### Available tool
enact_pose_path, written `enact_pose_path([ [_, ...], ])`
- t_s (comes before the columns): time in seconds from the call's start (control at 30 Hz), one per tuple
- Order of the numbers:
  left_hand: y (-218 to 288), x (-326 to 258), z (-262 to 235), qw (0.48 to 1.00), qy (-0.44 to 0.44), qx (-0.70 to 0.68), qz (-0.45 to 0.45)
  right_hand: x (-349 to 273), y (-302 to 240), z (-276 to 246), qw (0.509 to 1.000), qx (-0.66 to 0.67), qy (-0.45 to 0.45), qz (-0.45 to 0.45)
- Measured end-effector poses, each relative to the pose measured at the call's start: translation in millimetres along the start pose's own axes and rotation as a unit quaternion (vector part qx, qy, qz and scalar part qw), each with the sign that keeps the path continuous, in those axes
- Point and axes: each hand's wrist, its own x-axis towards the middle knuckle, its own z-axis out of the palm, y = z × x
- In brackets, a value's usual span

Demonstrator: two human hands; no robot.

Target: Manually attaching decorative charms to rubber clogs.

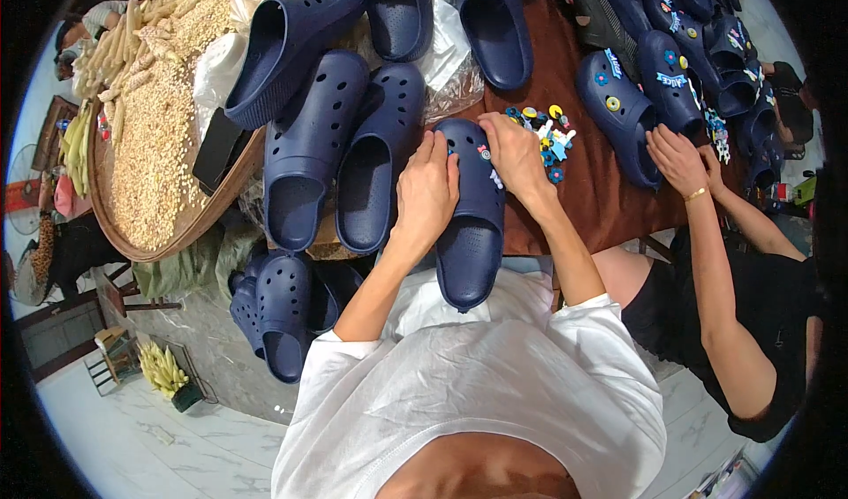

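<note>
A navy blue clog (471, 260) with holes in its upper lies in front of me, its heel toward my body. Several small charms sit on its upper, among them a white one (496, 179). Along the clog's left side my left hand (428, 185) is closed, gripping it. At the toe's right side my right hand (517, 156) has its fingers bent together; whatever they pinch is hidden. Just beyond that hand, a loose pile of colourful charms (549, 150) rests on the brown cloth (565, 203).
Plain navy clogs (300, 146) crowd the left and far side, near a round tray (132, 243) of corn kernels. On the right, another person's hand (678, 163) touches a decorated clog (618, 115). More clogs (284, 313) hang lower left.
</note>
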Motion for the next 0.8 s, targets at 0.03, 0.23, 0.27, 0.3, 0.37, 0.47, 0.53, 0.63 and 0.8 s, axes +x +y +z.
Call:
enact_pose_path([
  [0.03, 0, -1, 1, 1.000, 0.010, 0.000, 0.007, 0, 2, -2, 1.000, 0.015, 0.010, 0.001],
  [0.23, 0, -1, -1, 1.000, 0.006, -0.025, -0.012, -8, 12, -11, 0.999, 0.013, 0.045, 0.023],
  [0.27, -2, -2, -1, 1.000, 0.007, -0.024, -0.012, -9, 11, -14, 0.998, 0.004, 0.054, 0.034],
  [0.3, -4, -4, -2, 0.999, 0.014, -0.044, -0.007, -11, 10, -16, 0.998, 0.005, 0.054, 0.033],
  [0.37, -5, -6, -3, 0.998, 0.021, -0.066, 0.001, -13, 7, -21, 0.997, -0.037, 0.071, 0.007],
  [0.47, -8, -9, -5, 0.991, 0.010, -0.129, -0.039, -14, -7, -31, 0.998, -0.013, 0.052, 0.018],
  [0.53, -7, -12, -5, 0.984, -0.003, -0.165, -0.066, -18, -16, -29, 0.999, 0.018, 0.030, 0.041],
  [0.63, -6, -17, -1, 0.981, 0.004, -0.180, -0.076, -25, -16, -20, 0.997, 0.043, 0.016, 0.057],
  [0.8, -9, -17, -1, 0.976, -0.009, -0.193, -0.096, -26, -13, -18, 0.987, 0.090, -0.041, 0.124],
])
